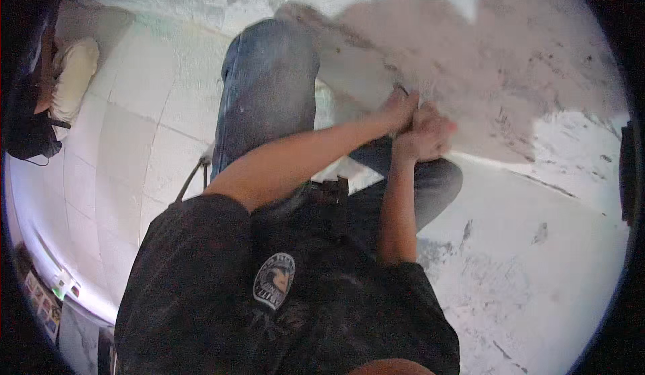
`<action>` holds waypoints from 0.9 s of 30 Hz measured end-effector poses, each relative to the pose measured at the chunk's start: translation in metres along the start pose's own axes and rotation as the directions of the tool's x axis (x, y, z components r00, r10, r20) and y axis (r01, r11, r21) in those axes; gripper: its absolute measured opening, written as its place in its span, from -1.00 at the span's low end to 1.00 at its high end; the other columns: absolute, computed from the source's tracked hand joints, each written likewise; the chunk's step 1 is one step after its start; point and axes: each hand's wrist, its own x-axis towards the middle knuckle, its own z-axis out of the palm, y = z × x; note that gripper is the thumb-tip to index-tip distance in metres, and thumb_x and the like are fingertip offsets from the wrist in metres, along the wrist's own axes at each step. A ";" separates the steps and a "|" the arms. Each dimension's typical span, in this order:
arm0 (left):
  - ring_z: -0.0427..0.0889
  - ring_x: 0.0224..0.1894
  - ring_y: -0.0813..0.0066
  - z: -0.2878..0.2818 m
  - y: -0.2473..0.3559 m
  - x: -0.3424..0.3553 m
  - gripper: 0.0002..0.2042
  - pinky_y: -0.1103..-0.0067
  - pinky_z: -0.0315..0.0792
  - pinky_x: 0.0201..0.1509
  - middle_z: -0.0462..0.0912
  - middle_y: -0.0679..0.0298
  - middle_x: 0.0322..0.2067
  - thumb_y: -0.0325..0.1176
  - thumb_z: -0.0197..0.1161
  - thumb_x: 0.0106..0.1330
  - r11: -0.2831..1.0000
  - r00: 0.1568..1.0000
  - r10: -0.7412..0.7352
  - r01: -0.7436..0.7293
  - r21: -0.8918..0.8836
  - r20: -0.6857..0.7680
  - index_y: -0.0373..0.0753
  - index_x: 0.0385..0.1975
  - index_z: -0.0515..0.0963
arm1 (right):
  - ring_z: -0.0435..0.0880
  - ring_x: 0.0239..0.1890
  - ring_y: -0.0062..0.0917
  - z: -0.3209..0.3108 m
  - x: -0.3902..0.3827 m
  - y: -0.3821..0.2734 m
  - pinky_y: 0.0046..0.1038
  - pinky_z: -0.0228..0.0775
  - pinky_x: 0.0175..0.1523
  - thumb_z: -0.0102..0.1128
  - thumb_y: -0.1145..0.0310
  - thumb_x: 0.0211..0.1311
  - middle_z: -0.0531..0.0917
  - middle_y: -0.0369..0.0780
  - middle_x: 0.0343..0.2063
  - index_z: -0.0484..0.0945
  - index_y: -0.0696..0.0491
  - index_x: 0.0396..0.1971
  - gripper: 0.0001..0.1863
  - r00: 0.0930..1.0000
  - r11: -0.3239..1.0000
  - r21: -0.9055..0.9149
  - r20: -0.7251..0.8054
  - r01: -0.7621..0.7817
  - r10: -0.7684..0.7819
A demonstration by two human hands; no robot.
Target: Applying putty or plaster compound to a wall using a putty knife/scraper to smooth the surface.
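Note:
My left hand (400, 111) reaches across my body and is closed, with its fingers blurred. A small dark curved piece (401, 89) shows at its far side; its kind cannot be made out. My right hand (430, 134) is closed too, touching or nearly touching the left just to its right. A reddish spot shows at its outer edge, too blurred to name. Whatever lies between the fingers is hidden. Both hands are above my bent right knee (440, 183), close to a patchy, stained whitish surface (510, 72) that lies partly in shadow.
My left knee (269, 72) in jeans rises left of the hands. Pale tiles (138, 106) spread at the left. A cream-coloured bulky thing (75, 76) and a dark bag-like thing (33, 136) are at the far left. A thin dark rod (195, 173) stands by my left hip.

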 end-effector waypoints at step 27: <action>0.43 0.10 -0.32 0.036 -0.020 0.000 -0.56 0.13 0.36 0.14 0.38 -0.51 -0.05 -0.30 0.04 0.30 0.979 0.992 -0.117 0.124 -0.163 0.051 -0.51 0.05 0.24 | 0.12 -0.67 -0.71 -0.006 -0.011 0.013 -0.55 -0.03 -0.58 -0.12 0.18 0.49 0.23 -0.40 -0.74 0.10 -0.04 -0.68 -0.53 0.949 0.958 0.171 -0.182 -0.229 0.259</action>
